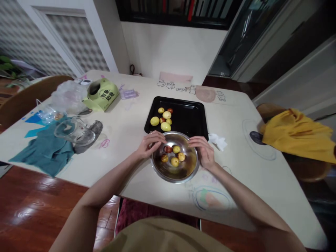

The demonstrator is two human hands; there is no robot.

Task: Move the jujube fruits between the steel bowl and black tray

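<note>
A round stainless steel bowl [175, 175] sits on the table close to me, with several yellow and reddish-brown fruits [175, 161], which look like fresh jujubes, inside. My left hand [151, 144] grips the bowl's left rim, its fingers curved over the edge. On the opposite side, my right hand [204, 151] holds the right rim in a similar way. Just behind the bowl lies a black rectangular tray [190, 117], its front edge partly hidden by the bowl and hands. More yellow-green and brown jujubes [166, 126] are grouped on the tray's left part.
A crumpled white tissue [218, 141] lies right of the tray. To the left are a glass pitcher [76, 131], a teal cloth [49, 152], a green carton [103, 94] and a clear plastic bag [68, 96]. A yellow garment [296, 134] hangs over a chair at the right.
</note>
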